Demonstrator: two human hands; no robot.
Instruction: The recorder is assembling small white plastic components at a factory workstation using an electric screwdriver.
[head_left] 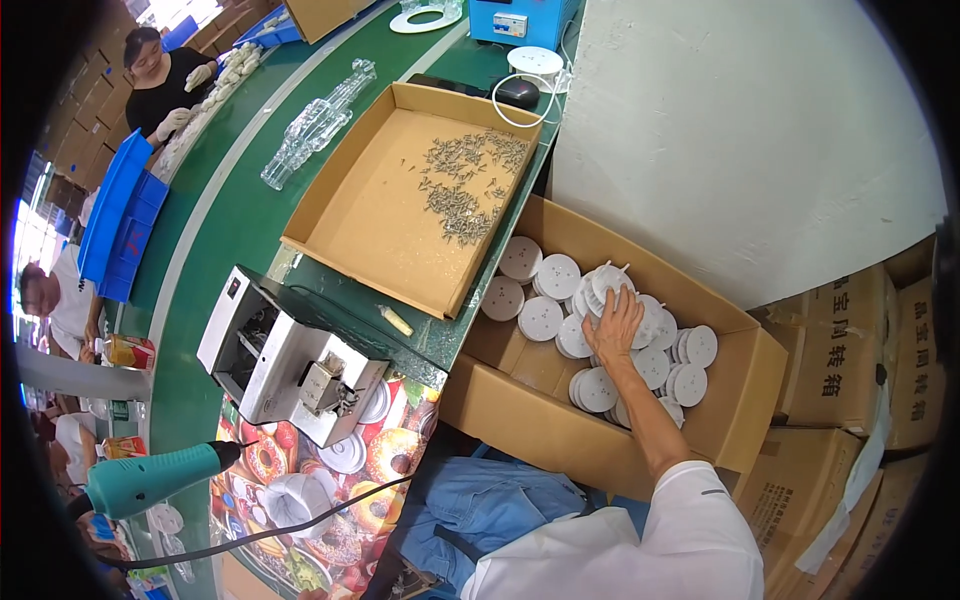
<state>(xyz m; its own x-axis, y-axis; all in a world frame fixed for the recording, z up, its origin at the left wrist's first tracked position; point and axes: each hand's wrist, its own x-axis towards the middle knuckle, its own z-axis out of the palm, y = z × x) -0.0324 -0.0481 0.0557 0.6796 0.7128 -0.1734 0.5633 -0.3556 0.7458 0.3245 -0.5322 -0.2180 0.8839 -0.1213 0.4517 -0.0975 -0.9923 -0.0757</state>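
My right hand reaches into a long cardboard box and lies over a cluster of white round discs. Its fingers are spread across the discs and touch them, with no clear grip showing. Small holes mark the disc faces, and a few have short pegs at the rim. More white discs lie in loose groups around the hand, some flat and some leaning in stacks. My forearm hides part of the pile. My left hand is out of view.
On the green table stand a shallow cardboard tray of small screws, a white-and-grey machine and a clear plastic figure. A teal power screwdriver hangs at left. Stacked cartons stand right. Two co-workers sit across the table.
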